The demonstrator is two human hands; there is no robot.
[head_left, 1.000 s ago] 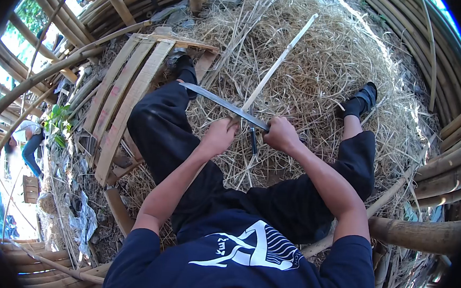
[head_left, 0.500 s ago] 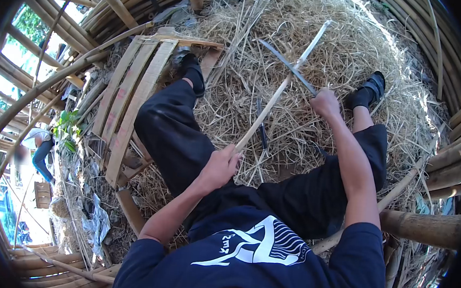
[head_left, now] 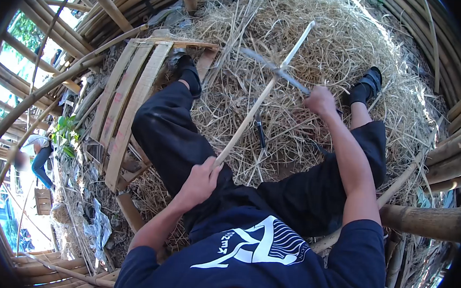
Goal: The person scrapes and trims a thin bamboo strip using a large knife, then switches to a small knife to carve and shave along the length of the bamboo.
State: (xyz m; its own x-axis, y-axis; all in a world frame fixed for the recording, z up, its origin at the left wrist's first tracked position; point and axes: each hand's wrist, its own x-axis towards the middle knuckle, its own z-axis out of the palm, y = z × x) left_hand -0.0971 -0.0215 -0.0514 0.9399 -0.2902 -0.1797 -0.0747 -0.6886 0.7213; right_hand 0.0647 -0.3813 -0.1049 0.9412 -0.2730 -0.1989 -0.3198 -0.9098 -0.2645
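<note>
A long pale bamboo strip (head_left: 254, 107) slants up and away from my left hand (head_left: 200, 182), whose fingers are wrapped round its near end beside my thigh. My right hand (head_left: 321, 101) is closed on the handle of a long blade (head_left: 293, 82), which is slightly blurred. The blade lies across the upper part of the strip, its tip pointing to the upper left. Below the crossing, a dark-handled tool (head_left: 260, 134) rests on the straw between my legs.
Straw (head_left: 350, 40) covers the ground. A slatted wooden piece (head_left: 138, 92) lies by my left leg. Bamboo poles (head_left: 423, 221) surround me. Another person (head_left: 41, 157) bends over at the far left, near a wooden box (head_left: 42, 201).
The blade has moved from near my left hand to the strip's upper part, with small fragments beside it now. My left hand has drawn back toward my lap with the strip.
</note>
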